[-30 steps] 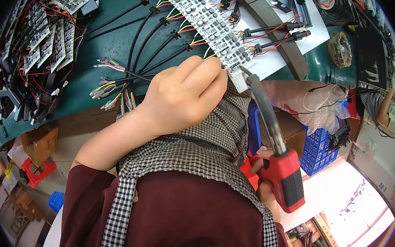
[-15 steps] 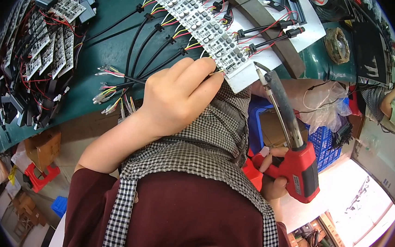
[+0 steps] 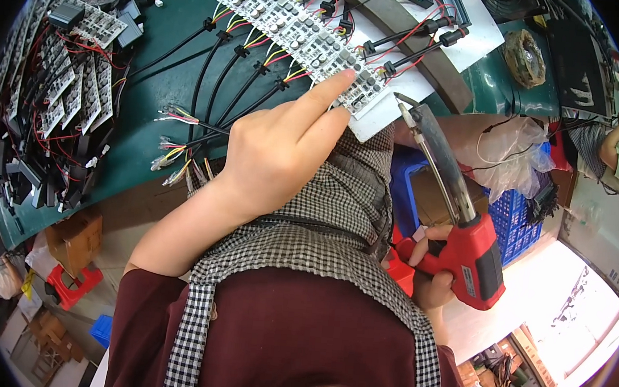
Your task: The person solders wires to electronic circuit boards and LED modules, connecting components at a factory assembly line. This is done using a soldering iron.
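My left hand (image 3: 273, 150) reaches over the near end of a white circuit board panel (image 3: 300, 36) crowded with small components. Its index finger is stretched out, the tip touching the board; the thumb lies apart, by the panel's near edge. The remaining fingers are curled out of sight. Black cables (image 3: 231, 78) with yellow, red and white wire ends run from the panel's left side, passing beside this hand. My right hand (image 3: 434, 276) is closed round the handle of a red and black soldering gun (image 3: 473, 261). The gun's metal tip points up, near the panel's near corner.
A white sheet (image 3: 373, 126) lies under the panel, crossed by a grey metal bar (image 3: 408, 45). Stacked boards with cables (image 3: 77, 91) crowd the green table's left. A tape roll (image 3: 523, 59) sits at right, a blue crate (image 3: 521, 228) lower down. Another person's arm (image 3: 611, 148) shows far right.
My left index finger has straightened from beside the thumb onto the board. The soldering gun stays in my right hand, and the view has shifted slightly.
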The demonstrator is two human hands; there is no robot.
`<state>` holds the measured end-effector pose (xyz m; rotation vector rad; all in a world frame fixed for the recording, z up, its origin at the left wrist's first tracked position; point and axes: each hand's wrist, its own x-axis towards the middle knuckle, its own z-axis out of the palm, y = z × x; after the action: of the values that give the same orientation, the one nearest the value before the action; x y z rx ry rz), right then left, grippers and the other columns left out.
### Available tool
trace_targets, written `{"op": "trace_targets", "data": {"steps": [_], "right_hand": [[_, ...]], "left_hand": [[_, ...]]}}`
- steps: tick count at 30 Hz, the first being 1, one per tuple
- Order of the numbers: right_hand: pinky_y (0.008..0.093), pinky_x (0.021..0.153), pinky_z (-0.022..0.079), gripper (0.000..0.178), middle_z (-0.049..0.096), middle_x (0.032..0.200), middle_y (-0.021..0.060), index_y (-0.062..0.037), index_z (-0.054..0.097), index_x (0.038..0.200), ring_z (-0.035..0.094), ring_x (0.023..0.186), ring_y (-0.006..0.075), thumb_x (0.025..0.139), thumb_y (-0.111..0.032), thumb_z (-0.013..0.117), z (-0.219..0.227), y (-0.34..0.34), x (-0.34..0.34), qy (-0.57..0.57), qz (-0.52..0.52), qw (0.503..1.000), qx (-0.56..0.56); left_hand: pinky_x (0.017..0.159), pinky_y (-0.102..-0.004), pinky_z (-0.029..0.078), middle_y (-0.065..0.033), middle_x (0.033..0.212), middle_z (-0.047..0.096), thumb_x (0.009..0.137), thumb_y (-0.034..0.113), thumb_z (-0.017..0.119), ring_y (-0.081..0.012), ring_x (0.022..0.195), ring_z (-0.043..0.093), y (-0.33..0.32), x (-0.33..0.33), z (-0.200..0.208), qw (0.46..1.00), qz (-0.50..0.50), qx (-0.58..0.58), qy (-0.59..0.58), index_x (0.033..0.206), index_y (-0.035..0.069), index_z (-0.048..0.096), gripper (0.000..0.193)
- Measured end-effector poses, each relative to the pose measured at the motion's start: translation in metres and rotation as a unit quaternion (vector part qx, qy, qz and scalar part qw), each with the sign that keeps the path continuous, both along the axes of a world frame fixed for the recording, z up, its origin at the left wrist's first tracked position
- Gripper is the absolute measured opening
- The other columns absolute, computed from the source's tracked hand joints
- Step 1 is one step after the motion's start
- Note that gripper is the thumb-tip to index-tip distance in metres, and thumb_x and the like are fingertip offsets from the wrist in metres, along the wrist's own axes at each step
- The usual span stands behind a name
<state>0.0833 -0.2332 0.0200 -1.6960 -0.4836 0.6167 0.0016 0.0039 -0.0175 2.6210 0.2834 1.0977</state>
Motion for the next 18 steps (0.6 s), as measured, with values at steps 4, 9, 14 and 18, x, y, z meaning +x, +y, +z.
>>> {"op": "trace_targets", "data": {"steps": [4,9,14,18], "right_hand": [[0.0232,0.053,0.035,0.079,0.055,0.074,0.0099,0.0065,0.048,0.102,0.049,0.050,0.0126,0.076,-0.068,0.055,-0.001,-0.006,0.003,0.017,0.021,1.000,0.014],[0.0262,0.057,0.039,0.078,0.056,0.089,0.0126,0.0079,0.047,0.105,0.052,0.052,0.0137,0.076,-0.064,0.058,0.002,-0.010,0.005,0.048,0.053,0.997,0.005],[0.0293,0.063,0.042,0.075,0.055,0.093,0.0126,0.0096,0.047,0.106,0.053,0.057,0.0144,0.077,-0.059,0.061,-0.002,-0.022,0.004,0.129,0.082,0.987,0.038],[0.0253,0.058,0.047,0.075,0.057,0.067,0.0045,0.0052,0.053,0.109,0.056,0.059,0.0136,0.070,-0.057,0.070,0.000,-0.014,0.004,0.090,0.023,0.995,0.036]], "left_hand": [[0.044,-0.0216,0.042,-0.0089,0.109,0.063,0.065,0.004,0.062,-0.0111,0.056,0.058,-0.006,0.001,-0.002,1.000,0.020,-0.021,0.009,0.079,0.004,0.059,0.014],[0.049,-0.0253,0.047,-0.0111,0.109,0.063,0.067,0.000,0.066,-0.0160,0.058,0.060,-0.016,0.001,0.005,0.993,0.038,-0.113,0.013,0.079,0.004,0.058,0.015],[0.053,-0.0283,0.050,-0.0115,0.109,0.061,0.070,-0.001,0.067,-0.0198,0.061,0.061,-0.018,0.003,0.017,0.979,0.052,-0.193,0.050,0.079,0.003,0.057,0.014],[0.044,-0.0248,0.041,-0.0075,0.106,0.058,0.070,-0.001,0.067,-0.0128,0.050,0.052,-0.020,0.005,0.021,0.970,0.072,-0.224,0.060,0.079,0.003,0.058,0.013]]}}
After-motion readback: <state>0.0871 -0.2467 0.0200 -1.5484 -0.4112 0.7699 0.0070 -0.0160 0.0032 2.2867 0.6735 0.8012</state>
